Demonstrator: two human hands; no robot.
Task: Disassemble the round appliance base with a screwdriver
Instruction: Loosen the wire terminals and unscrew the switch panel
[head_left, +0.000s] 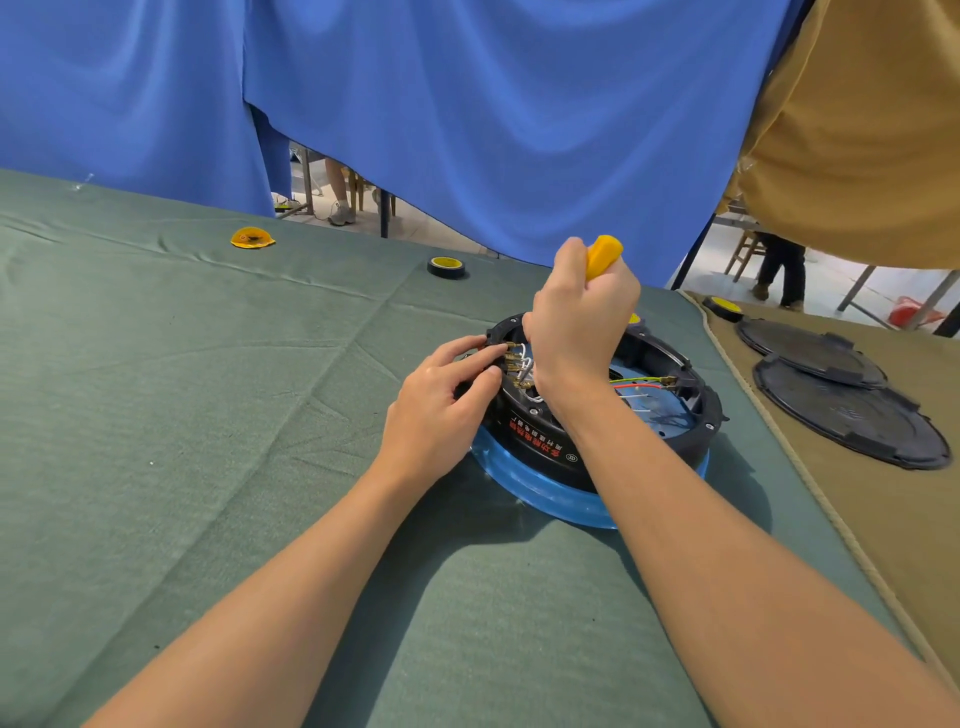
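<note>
The round appliance base (540, 452) is black with a blue rim and lies open side up on the green cloth. Inside it show white, red and green-yellow wires (641, 384) and brass terminals. My right hand (576, 322) grips the yellow screwdriver handle (604, 254) upright over the left inner edge of the base; the shaft and tip are hidden behind the hand. My left hand (441, 400) holds the base's left rim, its fingertips curled over the edge by the brass terminals.
A roll of black tape (447, 266) and a yellow dome-shaped piece (252, 238) lie farther back on the green cloth (182, 415). Two black round covers (841, 405) rest on the tan cloth at right. Blue curtains hang behind; a person stands at the far right.
</note>
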